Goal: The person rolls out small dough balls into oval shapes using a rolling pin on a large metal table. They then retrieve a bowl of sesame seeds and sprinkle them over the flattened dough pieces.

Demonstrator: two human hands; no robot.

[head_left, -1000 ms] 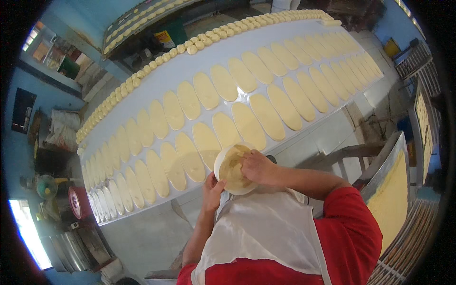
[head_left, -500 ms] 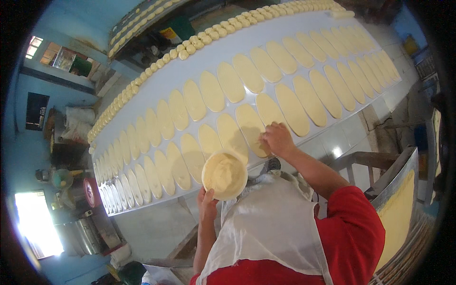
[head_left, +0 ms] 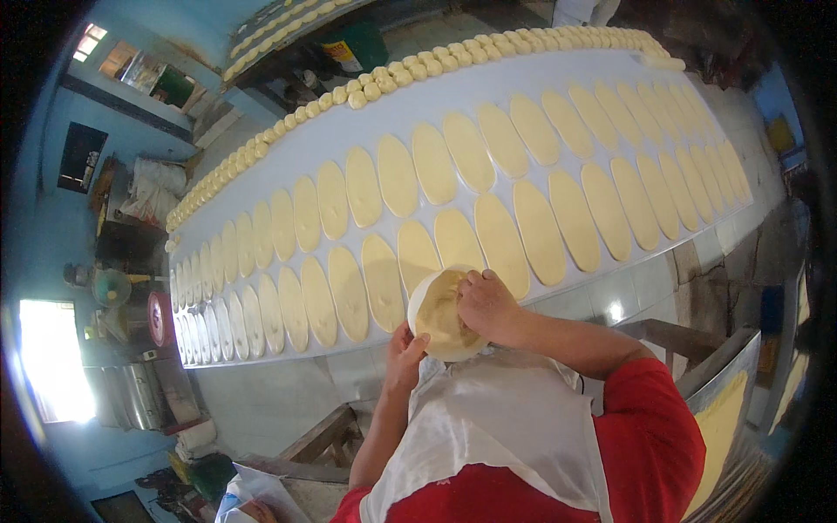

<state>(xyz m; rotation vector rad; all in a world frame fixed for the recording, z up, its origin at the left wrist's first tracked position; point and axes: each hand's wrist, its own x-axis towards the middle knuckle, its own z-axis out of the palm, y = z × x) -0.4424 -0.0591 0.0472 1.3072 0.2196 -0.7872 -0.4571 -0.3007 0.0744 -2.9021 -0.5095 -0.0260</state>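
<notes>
My left hand [head_left: 406, 354] grips the left rim of a round white bowl [head_left: 419, 301], thumb over the edge. The bowl is tilted and holds a pale tan, crumbly or powdery filling [head_left: 441, 321]. Over the bowl's right side, my right hand [head_left: 486, 305] has its fingers curled down at the filling; whether they pinch any is hidden. Just beyond the bowl, flat oval dough pieces [head_left: 502, 240] lie in two long rows on a white table [head_left: 301, 150]. Part of one oval is covered by the bowl.
Dough balls [head_left: 433, 65] line the table's far edge, and a pale roll [head_left: 663, 63] lies at the far right corner. A wooden frame [head_left: 697, 353] stands near my right elbow. Left are a fan [head_left: 112, 288] and a metal pot [head_left: 139, 397]. Someone in pale clothing [head_left: 586, 10] stands beyond the table.
My right hand has left the dough oval and come back to the bowl. The bowl, in my left hand, has shifted right toward it. A person has appeared at the far edge.
</notes>
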